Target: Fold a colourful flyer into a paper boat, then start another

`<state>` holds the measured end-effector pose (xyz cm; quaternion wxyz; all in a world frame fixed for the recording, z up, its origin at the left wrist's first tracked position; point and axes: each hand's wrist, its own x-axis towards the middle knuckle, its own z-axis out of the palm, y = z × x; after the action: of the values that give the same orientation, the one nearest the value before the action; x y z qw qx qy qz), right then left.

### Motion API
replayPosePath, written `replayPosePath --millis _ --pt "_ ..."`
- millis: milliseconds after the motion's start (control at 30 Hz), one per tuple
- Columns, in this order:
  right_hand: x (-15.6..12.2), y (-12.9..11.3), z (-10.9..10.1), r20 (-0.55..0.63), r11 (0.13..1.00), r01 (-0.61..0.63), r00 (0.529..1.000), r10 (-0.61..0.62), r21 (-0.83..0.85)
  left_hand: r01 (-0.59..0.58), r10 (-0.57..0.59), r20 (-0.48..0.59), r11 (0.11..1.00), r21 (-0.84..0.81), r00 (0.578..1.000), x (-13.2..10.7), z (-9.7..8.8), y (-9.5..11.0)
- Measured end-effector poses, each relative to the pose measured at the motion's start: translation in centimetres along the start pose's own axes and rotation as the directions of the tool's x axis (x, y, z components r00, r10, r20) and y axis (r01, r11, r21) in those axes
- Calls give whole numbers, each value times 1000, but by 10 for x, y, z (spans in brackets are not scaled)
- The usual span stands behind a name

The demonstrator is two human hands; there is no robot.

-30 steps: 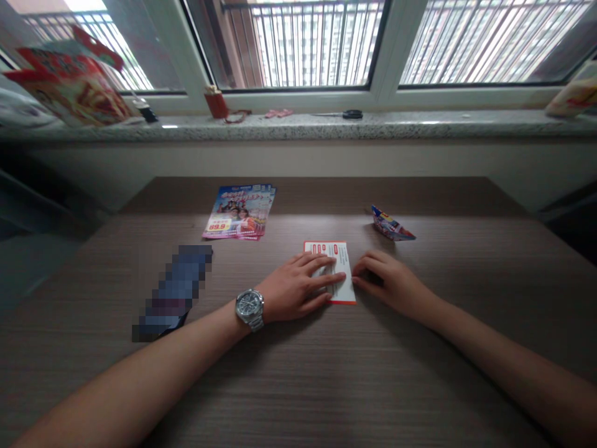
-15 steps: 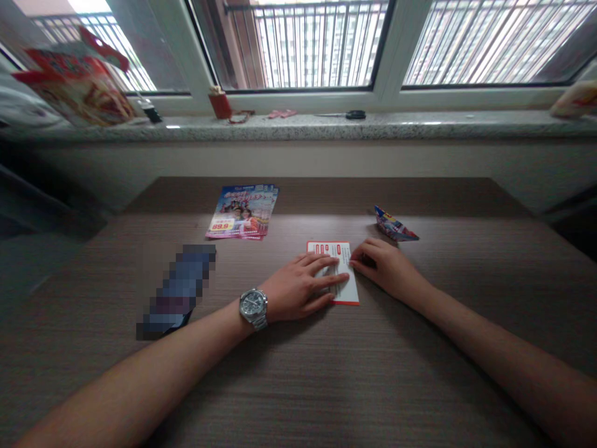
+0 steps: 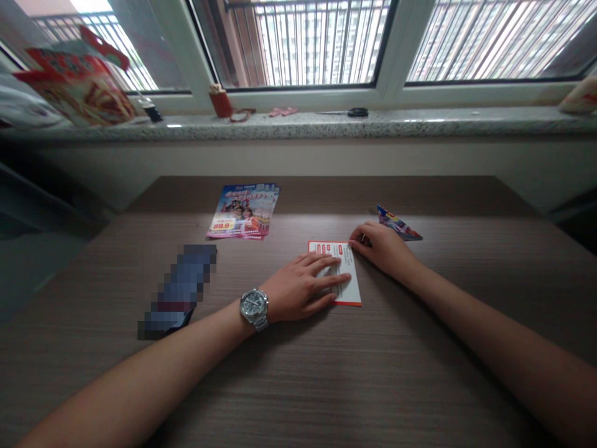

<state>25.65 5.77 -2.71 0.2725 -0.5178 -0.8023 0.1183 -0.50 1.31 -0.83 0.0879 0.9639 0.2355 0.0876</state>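
A white sheet with a red border, seemingly a folded flyer [image 3: 351, 289], lies on the wooden table in front of me. My left hand [image 3: 303, 285] rests flat on it with fingers spread, covering its left and middle parts. At the sheet's upper right corner is my right hand [image 3: 375, 244], its thumb and fingertips pinched together on the edge. A folded paper piece with a colourful print [image 3: 398, 224], pointed in shape, lies just beyond the right hand and is partly hidden by it.
A small stack of printed flyers [image 3: 245, 211] lies at the back left. Nearer sits a pixelated dark object [image 3: 180, 289], close to my left forearm. The stone windowsill [image 3: 298, 127] holds scissors [image 3: 357, 112], a red container [image 3: 220, 101] and a red food bag [image 3: 84, 87].
My right hand has slid away from me along the sheet's right edge, up to the far corner. My left hand stays flat on the sheet.
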Motion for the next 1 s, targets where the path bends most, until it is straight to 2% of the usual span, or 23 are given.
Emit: replayPosePath --millis 400,1000 --pt "2 0 -1 -32 1000 -13 999 13 -3 -4 4 -18 1000 -13 1000 -1 1 -1" --pt "-18 -6 -8 52 995 47 997 -51 83 2 -2 -20 1000 -9 1000 0 1 0"
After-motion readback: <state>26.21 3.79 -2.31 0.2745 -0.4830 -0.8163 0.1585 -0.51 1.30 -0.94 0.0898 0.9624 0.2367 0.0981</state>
